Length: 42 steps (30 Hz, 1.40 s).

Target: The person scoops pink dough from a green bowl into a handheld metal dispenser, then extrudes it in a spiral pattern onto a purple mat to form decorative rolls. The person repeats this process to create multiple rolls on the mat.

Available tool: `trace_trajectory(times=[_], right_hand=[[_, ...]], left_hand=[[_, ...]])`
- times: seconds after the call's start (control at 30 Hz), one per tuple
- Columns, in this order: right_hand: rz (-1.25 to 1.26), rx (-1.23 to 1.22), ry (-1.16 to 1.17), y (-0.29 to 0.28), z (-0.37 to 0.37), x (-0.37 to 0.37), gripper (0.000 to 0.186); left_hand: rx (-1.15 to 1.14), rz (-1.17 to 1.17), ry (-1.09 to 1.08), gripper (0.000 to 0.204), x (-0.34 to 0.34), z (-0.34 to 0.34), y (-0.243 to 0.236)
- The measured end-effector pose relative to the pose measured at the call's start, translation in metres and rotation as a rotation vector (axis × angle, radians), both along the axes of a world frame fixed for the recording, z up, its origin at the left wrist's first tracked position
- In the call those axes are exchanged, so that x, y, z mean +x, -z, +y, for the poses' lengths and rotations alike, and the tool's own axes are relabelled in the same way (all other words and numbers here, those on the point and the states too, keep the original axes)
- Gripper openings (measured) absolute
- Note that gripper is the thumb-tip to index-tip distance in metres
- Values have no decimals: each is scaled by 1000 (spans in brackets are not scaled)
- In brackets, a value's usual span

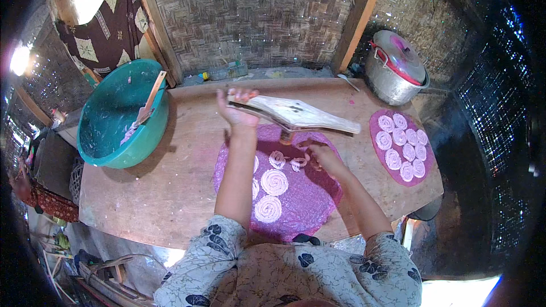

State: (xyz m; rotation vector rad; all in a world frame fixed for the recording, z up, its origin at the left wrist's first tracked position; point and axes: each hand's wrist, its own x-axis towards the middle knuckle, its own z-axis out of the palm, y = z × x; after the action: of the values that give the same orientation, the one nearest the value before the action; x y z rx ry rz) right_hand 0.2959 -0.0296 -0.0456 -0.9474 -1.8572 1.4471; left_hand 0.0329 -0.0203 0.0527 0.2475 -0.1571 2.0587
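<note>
My left hand grips one end of a pale wooden press with a short cylinder hanging under its middle, held above a round purple mat. My right hand is beside the cylinder, fingers bent inward; what they hold, if anything, is too small to make out. Pink dough spirals lie on the mat, some partly hidden by my left forearm, and a loose curl of dough lies just under my right fingers.
A teal basin with a wooden paddle stands at the left. At the right, a second mat holds several spirals, with a lidded metal pot behind it. A spoon and plastic bottle lie by the woven back wall.
</note>
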Motion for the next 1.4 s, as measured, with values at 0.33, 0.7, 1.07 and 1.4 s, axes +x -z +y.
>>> trace_trajectory(times=[0.33,0.7,1.07,1.4], right_hand=[[-622,736,271,-7,-47,-6,20],[-675,775,315,-11,-69,-13,13],[-705,805,279,-2,-77,-16,16],[-115,346,363,-8,-52,-11,17]], left_hand=[[71,718,-264,65,-57,-203,-114],[-331,1071,-284,73,-17,-309,-91],[-296,1215,-171,67,-4,-297,-79],[-314,1204,-161,64,-1,-290,-76]])
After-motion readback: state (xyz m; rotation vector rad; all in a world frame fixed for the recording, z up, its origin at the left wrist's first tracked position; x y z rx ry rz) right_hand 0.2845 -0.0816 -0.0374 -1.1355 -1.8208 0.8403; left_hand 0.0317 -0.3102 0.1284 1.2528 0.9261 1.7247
